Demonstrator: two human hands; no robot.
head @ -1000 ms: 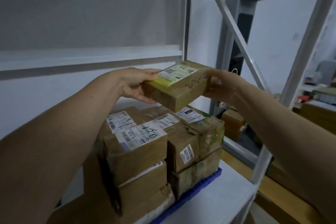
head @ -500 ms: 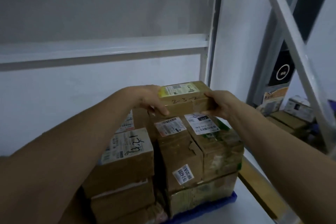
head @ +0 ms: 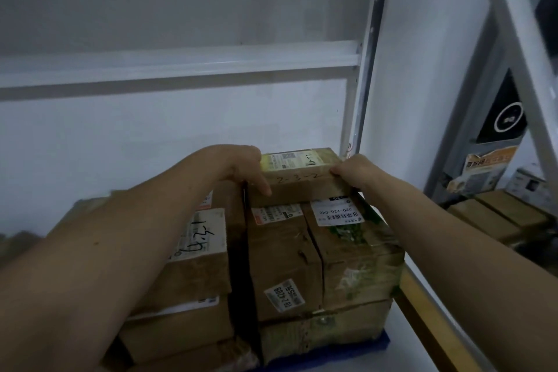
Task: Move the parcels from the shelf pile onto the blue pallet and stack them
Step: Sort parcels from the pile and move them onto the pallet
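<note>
A flat brown parcel (head: 302, 183) marked "2-3-2" with a yellow-edged label lies on the far end of the stack of taped cardboard parcels (head: 283, 260). My left hand (head: 241, 169) grips its left end, the thumb down the front face. My right hand (head: 351, 174) grips its right end with fingers curled over the top edge. The stack stands on the blue pallet (head: 382, 343), of which only a corner shows at the bottom right. My forearms hide part of the left column of parcels.
A white wall and a horizontal shelf beam (head: 181, 63) run behind the stack. A white upright post (head: 367, 69) stands just right of the parcel. More boxes (head: 495, 214) lie on the shelf at the right, past a diagonal brace (head: 519, 39).
Both hands have carried the flat parcel down and away from me until it lies on top of the stack. The camera has tilted down and left.
</note>
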